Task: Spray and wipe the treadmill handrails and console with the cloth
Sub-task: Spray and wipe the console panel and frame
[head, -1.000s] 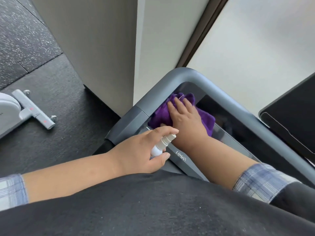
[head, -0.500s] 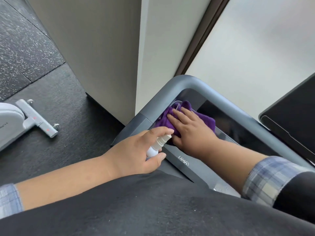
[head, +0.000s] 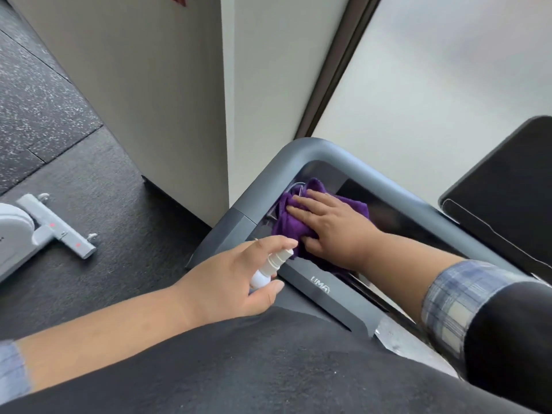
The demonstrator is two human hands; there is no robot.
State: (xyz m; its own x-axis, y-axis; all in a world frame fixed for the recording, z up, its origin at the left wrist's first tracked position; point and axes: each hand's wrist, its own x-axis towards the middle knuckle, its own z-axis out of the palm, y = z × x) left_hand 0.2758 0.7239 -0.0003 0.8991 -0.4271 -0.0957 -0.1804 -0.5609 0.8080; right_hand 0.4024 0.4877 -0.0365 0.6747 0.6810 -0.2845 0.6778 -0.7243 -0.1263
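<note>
**Wiping console corner, spray bottle at ready**

Gripping white spray bottle point(head: 270, 265) in left hand point(head: 227, 282), nearest cam, fingers curled round it, index on nozzle top, aimed twd cloth. Just beyond: right hand point(head: 331, 231) flat w/ fingers straight, pressing purple cloth point(head: 291, 222) onto treadmill console point(head: 325, 297), in recessed corner under grey handrail point(head: 260, 186) bend. Cloth bunched, touching rail's inner edge. Further right: dark screen point(head: 504, 186). Far left on dark floor point(head: 89, 180): white-grey equipment base point(head: 56, 225).

Left grip point(head: 227, 282) curled; right grip point(head: 331, 231) flat, fingers straight
</note>
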